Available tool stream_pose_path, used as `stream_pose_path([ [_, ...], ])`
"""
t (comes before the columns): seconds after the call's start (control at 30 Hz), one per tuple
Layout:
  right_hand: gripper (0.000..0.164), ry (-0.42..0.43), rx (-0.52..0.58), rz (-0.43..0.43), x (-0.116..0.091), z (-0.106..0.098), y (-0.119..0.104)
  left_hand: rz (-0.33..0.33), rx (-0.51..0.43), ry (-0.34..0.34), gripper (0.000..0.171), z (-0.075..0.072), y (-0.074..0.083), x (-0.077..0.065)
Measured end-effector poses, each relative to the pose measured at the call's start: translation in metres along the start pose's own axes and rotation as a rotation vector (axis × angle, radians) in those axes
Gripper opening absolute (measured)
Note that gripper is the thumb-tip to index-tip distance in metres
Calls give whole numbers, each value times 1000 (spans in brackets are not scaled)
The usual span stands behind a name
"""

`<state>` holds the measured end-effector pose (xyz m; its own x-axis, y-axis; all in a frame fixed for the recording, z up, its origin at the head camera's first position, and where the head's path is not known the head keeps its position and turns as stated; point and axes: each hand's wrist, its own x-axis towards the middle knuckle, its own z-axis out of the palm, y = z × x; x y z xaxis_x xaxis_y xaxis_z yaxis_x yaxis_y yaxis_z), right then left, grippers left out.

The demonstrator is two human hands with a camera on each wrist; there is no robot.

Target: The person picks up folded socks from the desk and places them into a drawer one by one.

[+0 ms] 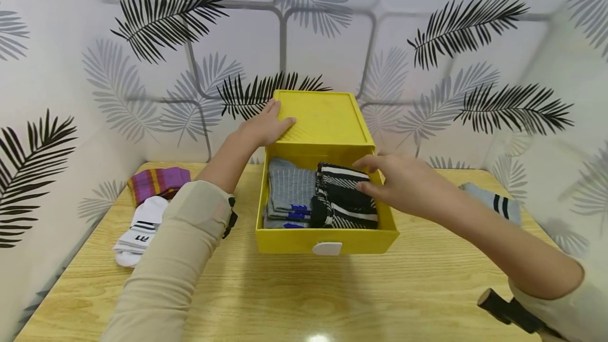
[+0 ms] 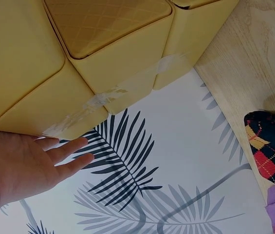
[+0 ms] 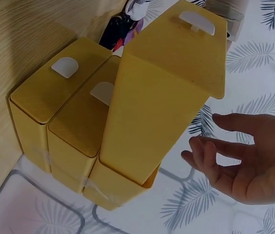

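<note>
A yellow drawer unit stands on the table with its top drawer pulled out. Folded grey socks fill the left half of that drawer, and folded black-and-white patterned socks lie on the right. My left hand rests at the upper left edge of the unit, fingers extended; the left wrist view shows the fingers along its side. My right hand is beside the drawer's right wall, loosely bent and holding nothing. In the right wrist view, a gap separates this hand from the drawer.
To the left lie purple striped socks and white socks; the left wrist view also shows a dark argyle sock. A grey sock with black bands lies right. Two closed drawers sit below. A leaf-patterned wall stands behind.
</note>
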<state>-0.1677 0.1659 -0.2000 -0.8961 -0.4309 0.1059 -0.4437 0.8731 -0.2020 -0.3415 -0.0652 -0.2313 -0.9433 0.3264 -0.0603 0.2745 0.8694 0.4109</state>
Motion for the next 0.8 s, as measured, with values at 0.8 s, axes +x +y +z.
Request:
stream_pose_path([
  [0.8,53,-747,1738,167,-49,97,-26,-8,-5,11,70,0,1,-2],
])
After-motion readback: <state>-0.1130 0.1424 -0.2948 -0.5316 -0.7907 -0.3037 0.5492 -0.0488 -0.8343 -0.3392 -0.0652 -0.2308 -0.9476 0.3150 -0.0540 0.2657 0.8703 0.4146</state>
